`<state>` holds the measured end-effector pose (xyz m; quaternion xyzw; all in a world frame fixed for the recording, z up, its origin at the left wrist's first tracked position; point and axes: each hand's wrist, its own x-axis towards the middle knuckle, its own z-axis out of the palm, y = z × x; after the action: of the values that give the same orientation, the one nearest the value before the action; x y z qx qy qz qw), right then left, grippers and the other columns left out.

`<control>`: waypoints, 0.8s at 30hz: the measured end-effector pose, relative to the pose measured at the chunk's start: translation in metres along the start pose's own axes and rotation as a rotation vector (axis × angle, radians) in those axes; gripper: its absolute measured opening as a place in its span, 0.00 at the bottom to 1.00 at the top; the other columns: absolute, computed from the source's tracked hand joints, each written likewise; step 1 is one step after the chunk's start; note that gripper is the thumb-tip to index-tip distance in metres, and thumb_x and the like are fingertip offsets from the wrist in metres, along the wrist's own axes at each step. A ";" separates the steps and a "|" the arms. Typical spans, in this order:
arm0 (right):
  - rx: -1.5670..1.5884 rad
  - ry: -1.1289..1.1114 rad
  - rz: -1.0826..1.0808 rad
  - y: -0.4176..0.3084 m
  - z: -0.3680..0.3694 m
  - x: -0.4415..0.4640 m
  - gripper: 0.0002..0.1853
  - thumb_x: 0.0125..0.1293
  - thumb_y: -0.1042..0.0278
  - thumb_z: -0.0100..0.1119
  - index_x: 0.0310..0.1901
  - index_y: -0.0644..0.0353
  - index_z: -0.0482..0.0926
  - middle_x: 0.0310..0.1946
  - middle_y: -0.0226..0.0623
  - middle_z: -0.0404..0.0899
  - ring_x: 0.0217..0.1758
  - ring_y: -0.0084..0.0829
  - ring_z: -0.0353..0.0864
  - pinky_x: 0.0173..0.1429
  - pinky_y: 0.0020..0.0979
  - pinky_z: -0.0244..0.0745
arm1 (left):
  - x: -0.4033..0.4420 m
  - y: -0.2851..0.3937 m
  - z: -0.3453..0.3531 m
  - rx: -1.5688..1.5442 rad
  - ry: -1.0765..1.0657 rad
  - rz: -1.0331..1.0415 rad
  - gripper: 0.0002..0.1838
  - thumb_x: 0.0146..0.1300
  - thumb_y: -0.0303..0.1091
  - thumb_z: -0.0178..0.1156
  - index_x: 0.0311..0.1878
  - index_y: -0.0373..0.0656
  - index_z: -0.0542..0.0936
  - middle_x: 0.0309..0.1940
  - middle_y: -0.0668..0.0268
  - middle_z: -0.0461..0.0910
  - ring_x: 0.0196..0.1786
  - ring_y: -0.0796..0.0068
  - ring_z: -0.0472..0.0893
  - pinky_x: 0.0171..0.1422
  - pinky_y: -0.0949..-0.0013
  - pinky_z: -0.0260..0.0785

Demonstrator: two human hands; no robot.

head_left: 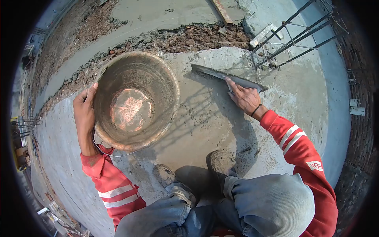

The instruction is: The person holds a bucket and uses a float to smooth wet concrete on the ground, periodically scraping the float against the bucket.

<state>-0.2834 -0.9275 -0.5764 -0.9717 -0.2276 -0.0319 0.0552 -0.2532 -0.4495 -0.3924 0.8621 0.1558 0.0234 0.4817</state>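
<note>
My left hand (84,110) grips the rim of a round, mortar-stained basin (164,85), thumb over the edge. The basin is tilted so that its inside faces me, with only smeared residue and a reddish bottom showing. A thin wire loop hangs from its lower rim by my wrist. My right hand (245,99) is closed on a long, flat metal trowel (227,76), its handle mostly hidden under my fingers. The blade lies at or just above the damp grey concrete surface (205,122); whether it touches I cannot tell.
A rebar cage (296,39) juts out at the upper right, beside a pale block (263,36). Broken earth and rubble (201,37) run along the far edge of the slab. A metal bar (222,12) lies beyond. My shoes (222,164) stand on the concrete.
</note>
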 end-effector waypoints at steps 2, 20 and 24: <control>0.024 0.051 0.044 0.005 0.005 -0.006 0.30 0.68 0.57 0.60 0.67 0.59 0.64 0.34 0.43 0.84 0.30 0.43 0.86 0.32 0.40 0.80 | -0.002 0.000 0.001 -0.005 0.020 -0.006 0.20 0.71 0.45 0.62 0.28 0.39 0.80 0.23 0.78 0.73 0.26 0.88 0.65 0.30 0.77 0.56; 0.213 -0.319 -0.084 -0.099 -0.013 -0.016 0.19 0.68 0.61 0.53 0.55 0.63 0.73 0.21 0.48 0.82 0.25 0.49 0.84 0.31 0.46 0.77 | -0.064 -0.054 -0.062 -0.027 0.378 -0.085 0.23 0.73 0.46 0.59 0.40 0.30 0.85 0.31 0.67 0.84 0.32 0.82 0.76 0.41 0.74 0.69; 0.456 -0.350 0.120 -0.146 -0.043 -0.044 0.20 0.68 0.56 0.58 0.48 0.67 0.70 0.20 0.53 0.79 0.26 0.57 0.82 0.31 0.52 0.75 | -0.061 -0.049 -0.058 0.005 0.482 -0.109 0.23 0.72 0.45 0.60 0.34 0.30 0.83 0.27 0.69 0.81 0.30 0.83 0.72 0.38 0.74 0.67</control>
<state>-0.3895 -0.8225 -0.5246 -0.9366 -0.1770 0.1914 0.2340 -0.3345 -0.3956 -0.3953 0.8231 0.3127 0.2017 0.4291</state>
